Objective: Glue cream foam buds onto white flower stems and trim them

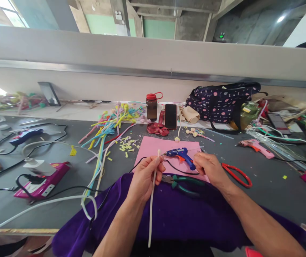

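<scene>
My left hand [147, 175] is closed around a long white fuzzy stem [151, 210] that looks like a pipe cleaner; it hangs down over purple cloth [179, 217]. A small pale tuft [158, 152] shows at its top, close to the nozzle of a blue glue gun [180, 153]. The glue gun lies on a pink sheet [149, 146]. Beside the gun's rear end, where a clear glue stick [198, 147] sticks out, my right hand [209, 167] is curled shut; whatever its fingers hold is hidden. Green-handled pliers [183, 185] lie below the gun.
Red-handled scissors [237, 175] lie right of my right hand. Coloured fuzzy stems [107, 126] and cut yellow bits [127, 144] lie left. A magenta power strip [42, 182] trails cables. A bottle [151, 107], a phone [170, 117] and a dark bag [219, 105] stand behind.
</scene>
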Demonstrator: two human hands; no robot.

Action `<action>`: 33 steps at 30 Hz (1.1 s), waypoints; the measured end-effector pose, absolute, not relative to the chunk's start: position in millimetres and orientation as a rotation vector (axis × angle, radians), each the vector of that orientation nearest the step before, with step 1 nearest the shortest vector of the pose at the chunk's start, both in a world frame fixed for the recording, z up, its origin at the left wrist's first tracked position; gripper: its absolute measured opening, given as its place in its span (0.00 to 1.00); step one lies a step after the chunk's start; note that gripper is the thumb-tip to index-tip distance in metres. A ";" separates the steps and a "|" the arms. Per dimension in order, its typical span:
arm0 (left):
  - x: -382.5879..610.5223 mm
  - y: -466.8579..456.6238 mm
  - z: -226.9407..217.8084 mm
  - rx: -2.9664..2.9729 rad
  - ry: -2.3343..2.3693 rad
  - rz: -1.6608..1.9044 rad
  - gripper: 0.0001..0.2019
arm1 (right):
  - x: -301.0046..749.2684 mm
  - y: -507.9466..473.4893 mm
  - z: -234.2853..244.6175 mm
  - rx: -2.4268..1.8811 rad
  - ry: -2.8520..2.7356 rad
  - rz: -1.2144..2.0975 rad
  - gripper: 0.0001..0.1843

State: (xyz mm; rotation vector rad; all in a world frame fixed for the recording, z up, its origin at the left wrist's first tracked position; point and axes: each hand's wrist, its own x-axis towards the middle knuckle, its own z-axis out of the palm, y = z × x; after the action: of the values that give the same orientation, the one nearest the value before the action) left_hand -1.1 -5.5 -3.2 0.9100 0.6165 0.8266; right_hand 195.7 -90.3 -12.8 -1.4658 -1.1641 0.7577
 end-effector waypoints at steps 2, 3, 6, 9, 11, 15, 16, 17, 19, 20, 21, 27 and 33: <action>-1.5 -6.2 -2.5 0.923 0.618 0.808 0.11 | 196.4 -90.9 -10.6 -1.501 -1.208 0.728 0.19; -1.8 -6.5 -2.2 0.925 0.621 0.804 0.11 | 194.6 -91.2 -9.9 -1.518 -1.276 0.702 0.17; -3.6 -6.6 -1.4 0.925 0.629 0.818 0.11 | 183.9 -91.9 -11.6 -1.502 -1.620 0.594 0.08; -9.0 -5.7 -0.9 0.936 0.639 0.821 0.10 | 173.6 -91.7 -17.1 -1.463 -1.833 0.527 0.07; -15.4 -4.5 -0.1 0.947 0.649 0.790 0.09 | 170.2 -91.1 -20.4 -1.503 -1.873 0.467 0.06; -30.2 1.2 5.1 0.968 0.679 0.708 0.09 | 166.8 -90.5 -24.4 -1.522 -2.039 0.349 0.08; -32.7 3.3 6.9 0.975 0.689 0.699 0.09 | 165.8 -90.8 -25.2 -1.526 -2.083 0.332 0.09; -34.5 5.7 8.5 0.980 0.698 0.694 0.09 | 164.7 -91.3 -26.1 -1.538 -2.117 0.314 0.10; -35.4 10.2 10.8 0.983 0.711 0.690 0.09 | 162.6 -92.7 -27.8 -1.540 -2.173 0.273 0.10; -34.8 12.3 11.0 0.981 0.715 0.685 0.09 | 161.7 -93.5 -28.5 -1.525 -2.198 0.251 0.09; -33.6 13.9 10.4 0.978 0.719 0.679 0.08 | 160.9 -94.4 -28.9 -1.500 -2.228 0.234 0.10; -27.0 13.0 -3.1 0.956 0.749 0.625 0.08 | 153.8 -100.8 -24.5 -1.441 -2.352 0.270 0.11; -31.2 9.1 -9.0 0.995 0.789 0.614 0.08 | 152.2 -103.4 -22.4 -1.492 -2.296 0.308 0.11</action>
State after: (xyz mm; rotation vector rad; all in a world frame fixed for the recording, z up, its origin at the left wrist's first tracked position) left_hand -31.2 9.1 -9.0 0.9946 0.7890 0.6141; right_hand 152.2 -103.4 -22.4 -1.4922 -2.2960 0.3080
